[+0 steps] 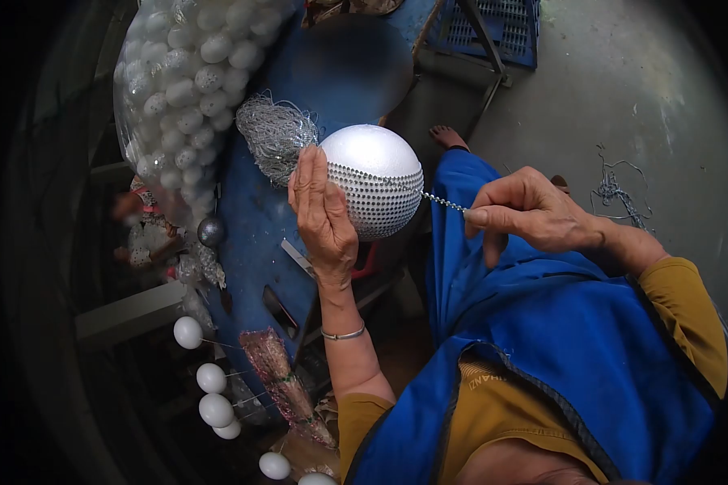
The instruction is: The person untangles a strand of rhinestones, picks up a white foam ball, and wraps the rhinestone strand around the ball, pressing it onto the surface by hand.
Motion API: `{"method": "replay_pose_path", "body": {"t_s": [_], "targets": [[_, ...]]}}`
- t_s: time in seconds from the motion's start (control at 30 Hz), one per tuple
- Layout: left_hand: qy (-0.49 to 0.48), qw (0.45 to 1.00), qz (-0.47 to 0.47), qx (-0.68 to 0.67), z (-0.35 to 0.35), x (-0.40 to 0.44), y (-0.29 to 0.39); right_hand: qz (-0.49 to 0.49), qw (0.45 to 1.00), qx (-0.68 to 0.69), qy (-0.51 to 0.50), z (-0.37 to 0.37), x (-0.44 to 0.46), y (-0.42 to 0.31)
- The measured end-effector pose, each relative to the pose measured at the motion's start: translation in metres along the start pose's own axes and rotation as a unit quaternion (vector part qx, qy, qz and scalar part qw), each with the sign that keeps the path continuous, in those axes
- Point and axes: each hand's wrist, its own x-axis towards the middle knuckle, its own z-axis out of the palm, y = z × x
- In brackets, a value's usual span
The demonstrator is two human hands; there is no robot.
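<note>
A large white foam ball (pixel 370 152) is in front of me, its lower half wrapped with rows of silver rhinestone chain. My left hand (pixel 325 212) holds the ball from its left side, fingers together and pointing up along it; the thumb is partly hidden. From the ball's right side a free length of rhinestone chain (pixel 443 200) runs taut to my right hand (pixel 534 214), which pinches it between thumb and forefinger. Just behind my left fingertips lies a tangled heap of silver chain (pixel 273 133) on the blue table (pixel 251 250).
A clear bag of small white balls (pixel 190 97) stands at the upper left. Several white balls on sticks (pixel 211 377) jut out at lower left. A knife-like strip (pixel 298 258) lies on the table. A blue crate (pixel 501 36) and loose cord (pixel 619 198) are on the floor. Another person (pixel 147 234) sits at left.
</note>
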Motion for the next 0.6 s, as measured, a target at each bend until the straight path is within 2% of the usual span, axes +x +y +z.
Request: {"method": "replay_pose_path", "body": {"t_s": [0.07,0.17,0.23,0.53,0.6], "targets": [[-0.003,1.0,0.003,-0.019,-0.001,0.001,0.001,0.004,1.0,0.004,0.005,0.002,-0.003,-0.004],[-0.027,0.998,0.006,0.048,-0.009,0.007,0.006,0.001,1.0,0.001,-0.002,0.005,-0.004,-0.006],[-0.08,0.996,0.004,0.045,-0.015,0.012,0.002,-0.003,1.0,0.018,0.006,0.004,-0.001,-0.001],[-0.015,1.0,0.014,-0.02,0.0,0.003,0.003,-0.002,1.0,0.02,-0.014,0.004,-0.003,0.0],[-0.034,0.999,0.018,-0.011,0.0,0.005,0.002,-0.006,1.0,0.026,-0.015,0.006,-0.003,-0.003]]}}
